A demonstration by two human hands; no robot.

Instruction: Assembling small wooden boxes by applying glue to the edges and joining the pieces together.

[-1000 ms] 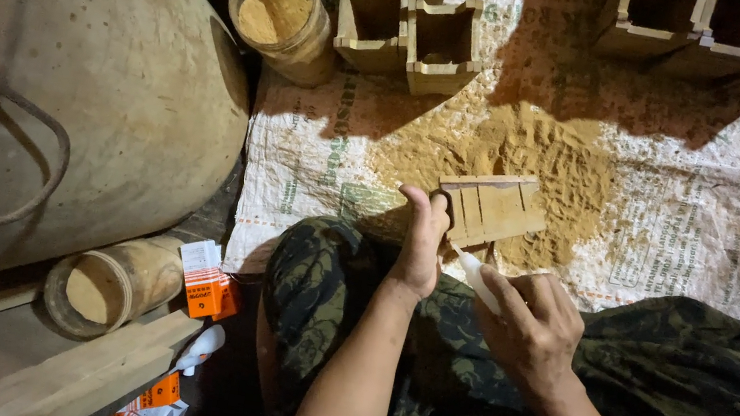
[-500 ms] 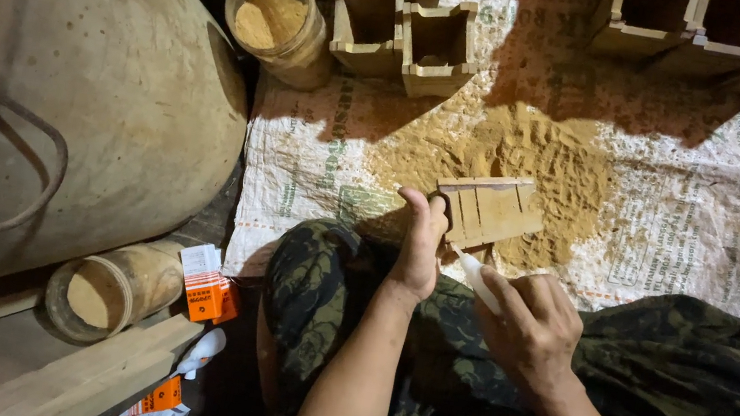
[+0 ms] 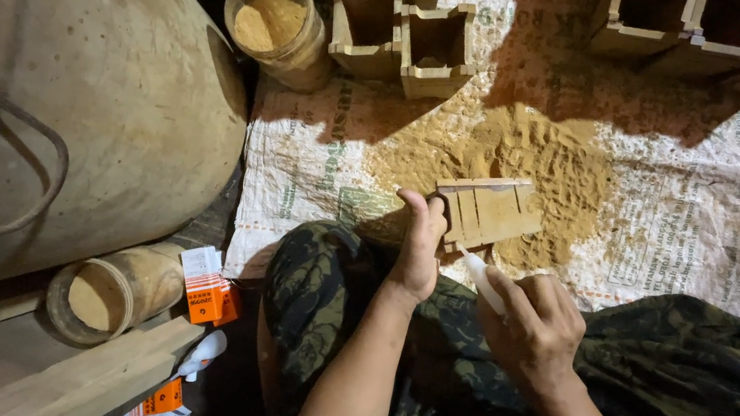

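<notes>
Head camera, looking straight down at a person seated on the floor with legs in dark patterned cloth. The left hand [image 3: 418, 245] pinches the left end of a small slatted wooden piece [image 3: 488, 214], thumb up along its edge and fingers curled behind it, holding it tilted just above a spread of tan sawdust [image 3: 517, 157]. The right hand [image 3: 534, 328] is closed around a small white bottle [image 3: 482, 280], its nozzle pointing up and left toward the lower edge of the wooden piece; the tip sits just beside that edge, though contact cannot be told. The wooden piece thus lies between the 2 hands, gripped by the left and just above the right.

The sawdust lies on a printed woven sack [image 3: 685, 218] spread on the floor. At the top edge stand open square wooden boxes [image 3: 397, 34], and beside them an upright clear jar [image 3: 275, 25] holding tan powder. A second jar [image 3: 109, 291] lies on its side at lower left, near small orange and white cartons [image 3: 207, 296]. A large rounded pale vessel [image 3: 65, 71] fills the left.
</notes>
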